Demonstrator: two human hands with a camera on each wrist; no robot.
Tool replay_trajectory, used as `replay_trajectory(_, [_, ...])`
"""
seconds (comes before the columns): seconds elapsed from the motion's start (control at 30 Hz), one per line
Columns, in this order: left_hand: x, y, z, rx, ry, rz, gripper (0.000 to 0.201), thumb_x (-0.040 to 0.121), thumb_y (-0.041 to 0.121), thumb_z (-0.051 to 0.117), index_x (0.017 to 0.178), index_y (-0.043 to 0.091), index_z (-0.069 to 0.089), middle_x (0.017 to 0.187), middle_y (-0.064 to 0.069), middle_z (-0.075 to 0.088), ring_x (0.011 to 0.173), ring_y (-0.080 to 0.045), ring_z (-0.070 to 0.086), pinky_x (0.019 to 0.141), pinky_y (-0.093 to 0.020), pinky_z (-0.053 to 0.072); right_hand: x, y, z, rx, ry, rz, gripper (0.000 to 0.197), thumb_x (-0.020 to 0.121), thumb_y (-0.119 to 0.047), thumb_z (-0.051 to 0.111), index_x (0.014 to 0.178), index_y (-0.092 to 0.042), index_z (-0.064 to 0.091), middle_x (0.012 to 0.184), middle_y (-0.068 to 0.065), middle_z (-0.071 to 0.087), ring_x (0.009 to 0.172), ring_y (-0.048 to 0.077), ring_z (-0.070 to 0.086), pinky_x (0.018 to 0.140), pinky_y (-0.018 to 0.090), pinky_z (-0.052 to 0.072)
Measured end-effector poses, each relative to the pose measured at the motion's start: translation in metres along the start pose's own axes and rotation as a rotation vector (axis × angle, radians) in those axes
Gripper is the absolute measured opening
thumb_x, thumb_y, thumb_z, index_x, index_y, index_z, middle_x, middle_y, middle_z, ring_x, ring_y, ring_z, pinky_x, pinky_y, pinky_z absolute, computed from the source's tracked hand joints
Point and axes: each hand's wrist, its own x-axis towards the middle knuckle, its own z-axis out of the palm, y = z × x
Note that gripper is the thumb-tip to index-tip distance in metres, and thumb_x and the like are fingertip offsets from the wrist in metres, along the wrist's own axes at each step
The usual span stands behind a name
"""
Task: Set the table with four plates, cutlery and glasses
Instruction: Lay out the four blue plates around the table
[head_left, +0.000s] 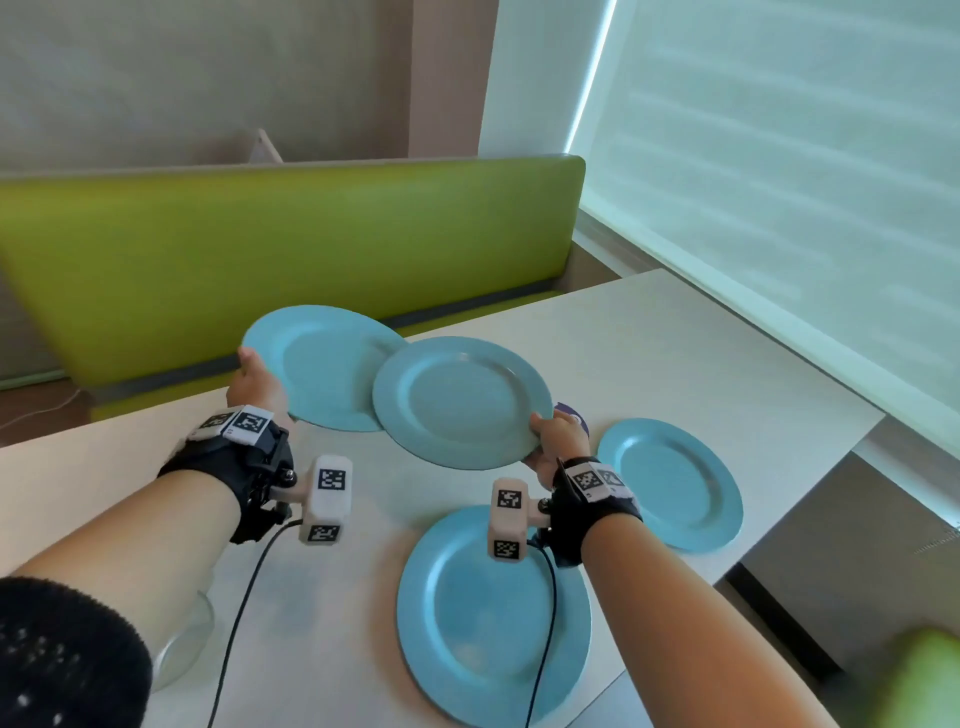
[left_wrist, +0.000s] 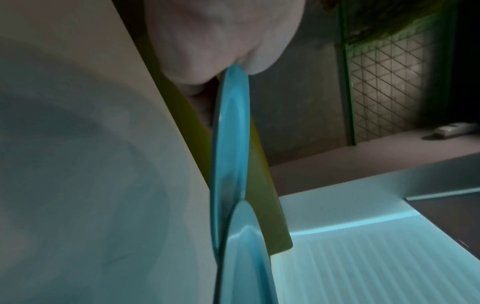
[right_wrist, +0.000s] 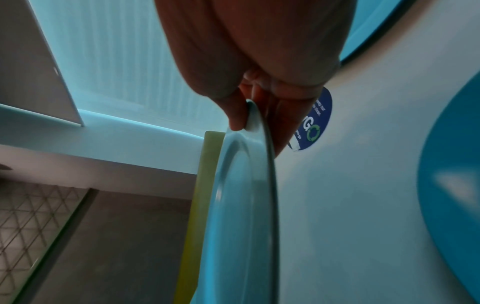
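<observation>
My left hand (head_left: 254, 382) grips the left rim of a blue plate (head_left: 317, 364) held above the far left of the white table (head_left: 675, 353). In the left wrist view that plate (left_wrist: 231, 131) shows edge-on, pinched by the hand (left_wrist: 223, 43). My right hand (head_left: 553, 441) pinches the near right rim of a second blue plate (head_left: 462, 400), which overlaps the first. The right wrist view shows this plate (right_wrist: 241, 195) with thumb on top and fingers (right_wrist: 275, 115) beneath. Two more blue plates lie flat: one near me (head_left: 467, 623), one to the right (head_left: 675, 483).
A green bench back (head_left: 291, 244) runs behind the table. A clear glass (head_left: 182, 639) stands at the near left, partly behind my left forearm. A round blue sticker (right_wrist: 315, 123) is on the table under my right hand. A blind (head_left: 805, 171) covers the window on the right.
</observation>
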Motion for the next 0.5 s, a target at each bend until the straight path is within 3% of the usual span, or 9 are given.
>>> replay_trajectory(0.1, [0.017, 0.006, -0.013, 0.004, 0.145, 0.049, 0.061, 0.100, 0.046, 0.017, 0.142, 0.007, 0.040, 0.146, -0.015, 0.042, 0.133, -0.034, 0.042, 0.108, -0.041, 0.035, 0.004, 0.009, 0.007, 0.081, 0.054, 0.022, 0.034, 0.094, 0.002, 0.043, 0.126, -0.007, 0.051, 0.112, 0.016, 0.058, 0.093, 0.030, 0.057, 0.064, 0.041, 0.053])
replay_trajectory(0.2, [0.030, 0.007, -0.020, 0.012, 0.228, 0.057, 0.058, 0.102, 0.041, 0.015, 0.142, 0.005, 0.037, 0.149, -0.016, 0.038, 0.135, -0.033, 0.039, 0.107, -0.036, 0.030, 0.008, 0.018, 0.014, 0.078, 0.089, 0.054, 0.034, 0.094, 0.003, 0.042, 0.124, -0.008, 0.052, 0.110, 0.015, 0.057, 0.095, 0.031, 0.056, 0.071, 0.047, 0.053])
replay_trajectory(0.33, [0.043, 0.009, -0.027, -0.010, 0.257, 0.047, 0.058, 0.102, 0.042, 0.016, 0.143, 0.008, 0.038, 0.150, -0.014, 0.038, 0.136, -0.031, 0.038, 0.109, -0.036, 0.029, 0.013, 0.028, 0.034, 0.012, 0.096, 0.098, 0.030, 0.095, 0.001, 0.044, 0.123, -0.005, 0.051, 0.105, 0.016, 0.056, 0.092, 0.031, 0.056, 0.086, 0.054, 0.051])
replay_trajectory(0.4, [0.048, 0.009, -0.027, -0.034, 0.256, 0.028, 0.058, 0.101, 0.044, 0.016, 0.143, 0.010, 0.038, 0.149, -0.013, 0.039, 0.135, -0.031, 0.039, 0.110, -0.037, 0.031, 0.016, 0.034, 0.045, -0.009, 0.084, 0.113, 0.031, 0.095, 0.001, 0.043, 0.125, -0.002, 0.050, 0.106, 0.018, 0.058, 0.092, 0.031, 0.056, 0.088, 0.056, 0.049])
replay_trajectory(0.5, [0.056, 0.007, -0.026, -0.075, 0.242, -0.007, 0.059, 0.100, 0.047, 0.017, 0.143, 0.013, 0.038, 0.149, -0.012, 0.039, 0.134, -0.032, 0.041, 0.110, -0.041, 0.035, 0.015, 0.039, 0.062, -0.047, 0.043, 0.119, 0.018, 0.095, 0.004, 0.041, 0.109, 0.002, 0.051, 0.111, 0.025, 0.061, 0.096, 0.036, 0.058, 0.090, 0.057, 0.048])
